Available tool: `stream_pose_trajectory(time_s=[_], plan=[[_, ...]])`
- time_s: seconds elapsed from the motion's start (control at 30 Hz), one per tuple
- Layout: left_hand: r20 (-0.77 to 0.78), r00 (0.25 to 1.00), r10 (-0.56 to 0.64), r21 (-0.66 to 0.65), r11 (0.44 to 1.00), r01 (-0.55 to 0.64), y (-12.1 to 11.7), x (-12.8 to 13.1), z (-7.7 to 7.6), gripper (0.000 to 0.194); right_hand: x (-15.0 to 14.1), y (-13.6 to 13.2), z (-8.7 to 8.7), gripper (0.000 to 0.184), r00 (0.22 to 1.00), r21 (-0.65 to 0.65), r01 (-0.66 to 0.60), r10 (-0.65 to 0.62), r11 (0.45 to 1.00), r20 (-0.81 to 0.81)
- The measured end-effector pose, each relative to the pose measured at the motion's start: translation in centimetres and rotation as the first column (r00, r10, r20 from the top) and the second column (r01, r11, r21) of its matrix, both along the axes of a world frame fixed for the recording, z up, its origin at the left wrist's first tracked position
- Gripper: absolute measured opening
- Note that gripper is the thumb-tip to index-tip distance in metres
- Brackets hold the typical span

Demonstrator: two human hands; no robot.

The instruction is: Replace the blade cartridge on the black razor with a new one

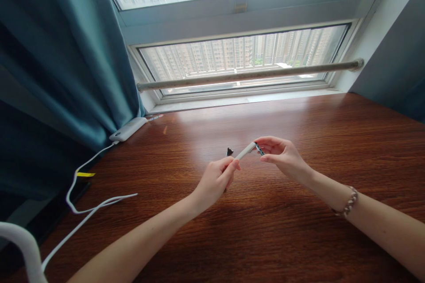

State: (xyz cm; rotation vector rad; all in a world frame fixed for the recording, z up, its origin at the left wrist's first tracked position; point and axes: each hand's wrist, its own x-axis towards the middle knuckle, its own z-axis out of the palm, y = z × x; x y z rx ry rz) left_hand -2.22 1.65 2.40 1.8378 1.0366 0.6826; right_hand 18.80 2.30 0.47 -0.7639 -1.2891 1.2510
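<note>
My left hand is closed around the lower end of a slim white comb-like tool, which tilts up to the right. A short row of dark teeth shows along the tool's underside near its far end. My right hand pinches a small dark bluish strip between thumb and fingers, and the strip meets the tool's tip at an angle. Whether the two are joined I cannot tell. Just behind my left hand a small black piece sticks up; its lower part is hidden by the hand.
Both hands are above a brown wooden table. At the left, a white power bank-like box lies by the blue curtain, with a white cable trailing forward. A metal rail crosses the window behind.
</note>
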Motion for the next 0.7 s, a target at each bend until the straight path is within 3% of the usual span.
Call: stream_pose_trajectory(time_s=[0.27, 0.53, 0.7], plan=[[0.007, 0.998, -0.068, 0.030, 0.997, 0.067, -0.52, 0.17, 0.16, 0.035, -0.01, -0.04, 0.00, 0.034, 1.000, -0.034, 0.009, -0.010, 0.999, -0.019], [-0.008, 0.999, 0.034, 0.010, 0.999, -0.033, -0.09, 0.09, 0.06, 0.036, -0.19, -0.16, 0.07, 0.036, 1.000, -0.017, 0.030, -0.029, 0.999, 0.012], [-0.049, 0.997, -0.057, 0.040, 0.997, 0.059, -0.50, 0.26, 0.37, 0.036, -0.37, -0.46, 0.78, 0.040, 0.991, 0.056, 0.071, -0.076, 0.996, 0.109]])
